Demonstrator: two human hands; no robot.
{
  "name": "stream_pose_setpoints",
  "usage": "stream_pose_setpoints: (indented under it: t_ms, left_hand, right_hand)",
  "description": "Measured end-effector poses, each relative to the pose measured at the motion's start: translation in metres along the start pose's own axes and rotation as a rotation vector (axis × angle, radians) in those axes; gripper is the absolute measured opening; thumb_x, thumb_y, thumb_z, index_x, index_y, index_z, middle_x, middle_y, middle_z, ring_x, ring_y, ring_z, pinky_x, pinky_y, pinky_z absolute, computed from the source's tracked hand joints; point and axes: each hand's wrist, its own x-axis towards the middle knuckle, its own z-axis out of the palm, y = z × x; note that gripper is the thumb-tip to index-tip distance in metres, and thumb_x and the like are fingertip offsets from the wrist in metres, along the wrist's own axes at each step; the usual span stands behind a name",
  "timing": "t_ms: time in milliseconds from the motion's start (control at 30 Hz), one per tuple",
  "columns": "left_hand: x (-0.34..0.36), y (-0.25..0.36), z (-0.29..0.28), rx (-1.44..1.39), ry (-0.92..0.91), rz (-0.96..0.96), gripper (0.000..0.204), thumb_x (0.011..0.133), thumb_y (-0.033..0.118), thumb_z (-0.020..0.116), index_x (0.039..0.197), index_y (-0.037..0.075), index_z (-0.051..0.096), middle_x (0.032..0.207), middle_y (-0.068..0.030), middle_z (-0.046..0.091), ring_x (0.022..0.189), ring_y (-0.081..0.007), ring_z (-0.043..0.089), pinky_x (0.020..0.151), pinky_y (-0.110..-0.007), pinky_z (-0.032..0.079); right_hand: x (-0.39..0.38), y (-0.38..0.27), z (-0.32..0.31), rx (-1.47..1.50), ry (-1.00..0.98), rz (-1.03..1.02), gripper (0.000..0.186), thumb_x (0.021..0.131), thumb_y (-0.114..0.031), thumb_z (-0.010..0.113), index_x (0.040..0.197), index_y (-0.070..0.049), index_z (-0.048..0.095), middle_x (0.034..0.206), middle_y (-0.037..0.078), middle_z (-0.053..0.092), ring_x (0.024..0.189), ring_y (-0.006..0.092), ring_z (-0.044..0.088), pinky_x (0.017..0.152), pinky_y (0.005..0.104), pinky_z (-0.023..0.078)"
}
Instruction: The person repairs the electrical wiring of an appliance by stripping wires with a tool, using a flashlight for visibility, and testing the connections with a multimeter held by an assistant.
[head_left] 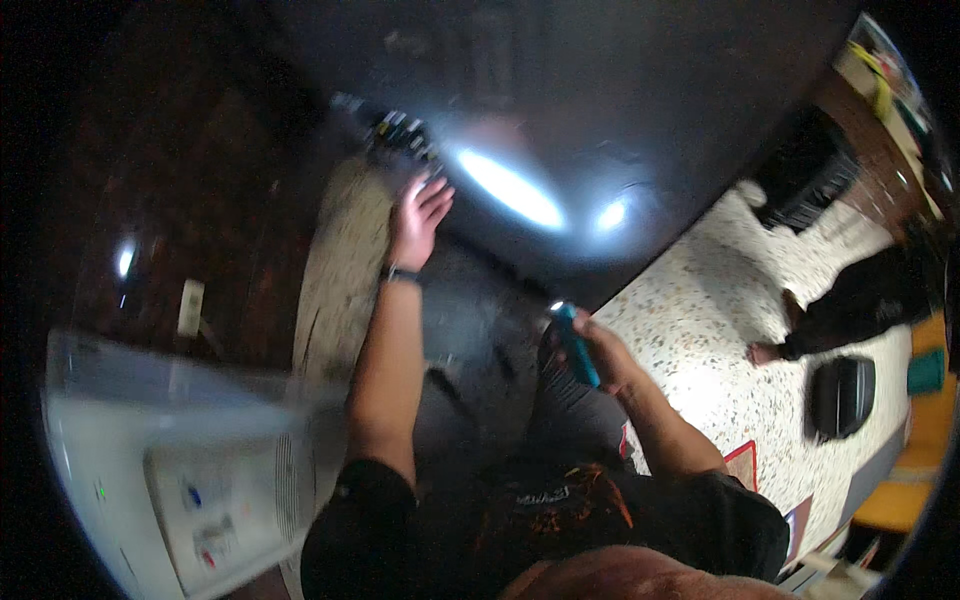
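My right hand (pixel 608 358) is closed around a teal flashlight (pixel 580 352), whose lit end points away from me. Its beam makes a bright oval on a large dark, glossy panel (pixel 660 110) in front of me. My left hand (pixel 418 222) is raised by the panel's lower left edge, with its fingers stretched out and apart. Just beyond those fingertips is a cluster of small dark and shiny parts (pixel 402 138), too blurred to name. Whether the fingertips touch it I cannot tell. A dark band circles my left wrist.
A white appliance (pixel 110 420) stands at the lower left, below a pale wall plate (pixel 191 307). On the right, another person's leg and bare foot (pixel 765 353) rest on the speckled floor (pixel 690 350), near a black bin-like object (pixel 840 397). A dark box-shaped thing (pixel 808 172) stands farther back.
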Motion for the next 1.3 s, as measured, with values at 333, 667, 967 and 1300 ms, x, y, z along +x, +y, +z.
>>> stream_pose_setpoints:
  t_ms: [333, 667, 967, 1300]
  left_hand:
    - [-0.015, -0.008, -0.004, 0.131, -0.203, -0.044, 0.073, 0.105, 0.054, 0.049, 0.15, -0.003, 0.042, 0.15, -0.0198, 0.052, 0.134, -0.0325, 0.054, 0.115, -0.046, 0.041]
    - [-0.009, -0.01, -0.003, 0.099, -0.165, -0.074, 0.054, 0.109, 0.041, 0.046, 0.144, 0.0, 0.05, 0.144, -0.0155, 0.059, 0.125, -0.0297, 0.061, 0.106, -0.042, 0.049]
    - [-0.006, 0.004, 0.001, 0.063, -0.063, -0.087, 0.054, 0.108, 0.045, 0.045, 0.141, 0.003, 0.053, 0.137, -0.0128, 0.062, 0.118, -0.0272, 0.063, 0.103, -0.042, 0.05]
    - [0.0, 0.01, -0.007, -0.022, -0.062, -0.039, 0.057, 0.109, 0.048, 0.043, 0.145, 0.004, 0.048, 0.138, -0.0187, 0.06, 0.121, -0.0331, 0.062, 0.104, -0.044, 0.052]
  right_hand:
    - [0.007, 0.031, 0.03, -0.057, -0.162, 0.189, 0.081, 0.082, -0.044, 0.086, 0.145, -0.009, 0.048, 0.117, 0.004, 0.062, 0.101, 0.0161, 0.063, 0.085, 0.031, 0.054]
    - [-0.044, -0.111, 0.023, -1.03, 0.039, -0.338, 0.062, 0.084, -0.009, 0.078, 0.141, -0.008, 0.054, 0.134, 0.01, 0.062, 0.12, 0.0211, 0.059, 0.102, 0.0359, 0.046]
    - [-0.201, -0.304, 0.081, -1.745, 0.46, -0.437, 0.053, 0.081, -0.007, 0.072, 0.132, -0.002, 0.06, 0.131, 0.014, 0.062, 0.115, 0.023, 0.062, 0.099, 0.038, 0.049]
    - [-0.208, -0.352, 0.07, -1.948, 0.468, -0.661, 0.05, 0.077, -0.015, 0.076, 0.125, -0.003, 0.065, 0.121, 0.011, 0.067, 0.114, 0.0225, 0.063, 0.1, 0.0368, 0.05]
